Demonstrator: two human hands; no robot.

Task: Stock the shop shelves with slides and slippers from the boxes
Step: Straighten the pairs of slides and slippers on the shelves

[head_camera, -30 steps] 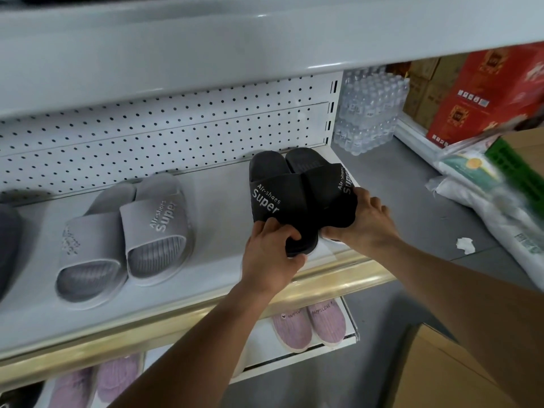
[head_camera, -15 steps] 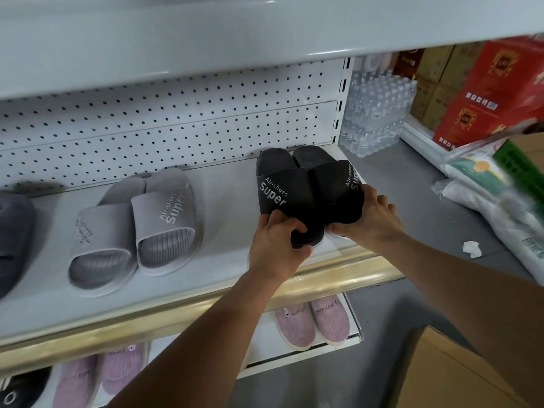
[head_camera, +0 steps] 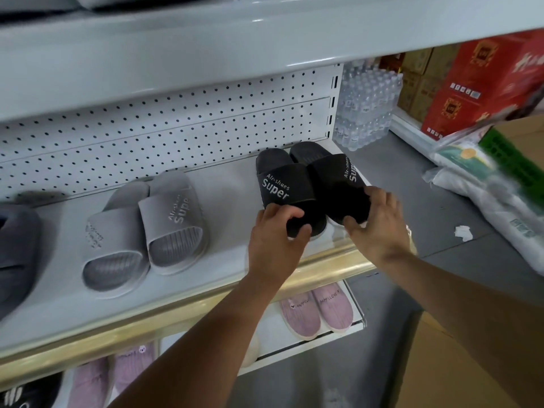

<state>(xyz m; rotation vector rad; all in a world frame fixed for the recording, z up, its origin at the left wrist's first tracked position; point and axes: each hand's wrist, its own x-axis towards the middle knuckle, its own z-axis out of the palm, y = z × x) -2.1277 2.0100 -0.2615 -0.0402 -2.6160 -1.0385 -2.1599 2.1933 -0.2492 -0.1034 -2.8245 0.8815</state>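
Lowered since the earlier frame, the black slides [head_camera: 309,187] sat at the shelf's [head_camera: 229,184] 3 o'clock end, left hand [head_camera: 275,242] and right hand [head_camera: 378,222] each pinching a toe, apparently placing the pair; letting go would follow.

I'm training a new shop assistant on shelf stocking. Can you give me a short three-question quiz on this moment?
1. True or false: the black slides sit at the right end of the shelf, beside the grey slides.
2. Which hand grips the toe of the slide whose strap faces the camera with "Super"?
A. left hand
B. right hand
C. neither
3. Fill in: the slippers on the shelf below the black pair are ____ in colour.

Key
1. True
2. A
3. Pink
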